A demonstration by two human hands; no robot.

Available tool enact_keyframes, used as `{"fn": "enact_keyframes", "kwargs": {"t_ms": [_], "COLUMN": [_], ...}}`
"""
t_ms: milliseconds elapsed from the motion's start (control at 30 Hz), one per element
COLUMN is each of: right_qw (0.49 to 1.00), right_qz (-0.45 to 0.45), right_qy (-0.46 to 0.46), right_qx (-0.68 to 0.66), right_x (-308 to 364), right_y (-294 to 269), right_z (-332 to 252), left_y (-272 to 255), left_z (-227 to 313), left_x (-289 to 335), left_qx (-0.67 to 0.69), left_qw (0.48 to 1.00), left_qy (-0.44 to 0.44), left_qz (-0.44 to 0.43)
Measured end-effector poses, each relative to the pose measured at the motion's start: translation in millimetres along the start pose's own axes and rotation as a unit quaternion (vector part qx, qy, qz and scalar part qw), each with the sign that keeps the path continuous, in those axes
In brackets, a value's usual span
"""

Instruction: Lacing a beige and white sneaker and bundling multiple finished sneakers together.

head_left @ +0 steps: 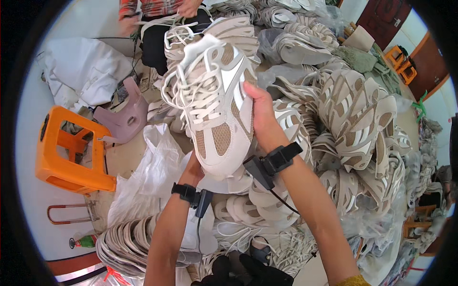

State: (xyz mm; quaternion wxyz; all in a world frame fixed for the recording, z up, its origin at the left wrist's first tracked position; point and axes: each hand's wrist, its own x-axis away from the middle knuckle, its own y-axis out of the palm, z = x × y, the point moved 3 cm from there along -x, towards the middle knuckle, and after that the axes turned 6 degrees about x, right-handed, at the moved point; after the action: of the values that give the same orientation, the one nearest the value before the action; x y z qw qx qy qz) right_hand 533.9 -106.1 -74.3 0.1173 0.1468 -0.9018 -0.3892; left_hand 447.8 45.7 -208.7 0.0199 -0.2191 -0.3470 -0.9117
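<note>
A beige and white sneaker upper [224,112] with brown mesh panels is held up in front of me, toe toward me. Loose white laces [202,97] run across its front in loops. My right hand [262,112] grips its right side, thumb on the outer face and the other fingers behind. Most of my left hand [192,170] is behind the upper's lower left side. Its fingers are hidden, so its grip cannot be made out. Each wrist wears a black strap with a small device, such as the right wrist device [260,170].
Stacked uppers [355,117] rise at the right; more stacks [126,245] lie at the lower left. Bundled laces [281,252] lie close below. An orange stool [47,152], a mauve plastic seat [126,114] and white sacks [148,171] are left. Another person [157,9] handles laces at the back.
</note>
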Motion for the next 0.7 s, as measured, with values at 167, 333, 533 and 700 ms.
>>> {"fn": "enact_keyframes", "kwargs": {"t_ms": [167,333,533,700], "right_qw": [0.997,0.996,0.995,0.990], "right_qz": [-0.016,-0.023,-0.031,-0.017], "right_qy": [-0.036,-0.062,-0.069,-0.077], "right_qx": [0.064,0.067,0.059,0.120], "right_x": [14,40,16,50], "right_y": [-12,-10,-33,-58], "right_z": [-45,-111,-114,-108], "left_y": [57,90,67,56], "left_z": [-28,-20,-33,-42], "left_x": [-9,-7,-29,-38], "left_qx": [0.015,-0.128,-0.151,-0.052], "left_qw": [0.984,0.984,0.983,0.991], "left_qy": [0.076,0.112,-0.096,-0.126], "left_qz": [-0.161,-0.057,0.048,-0.015]}}
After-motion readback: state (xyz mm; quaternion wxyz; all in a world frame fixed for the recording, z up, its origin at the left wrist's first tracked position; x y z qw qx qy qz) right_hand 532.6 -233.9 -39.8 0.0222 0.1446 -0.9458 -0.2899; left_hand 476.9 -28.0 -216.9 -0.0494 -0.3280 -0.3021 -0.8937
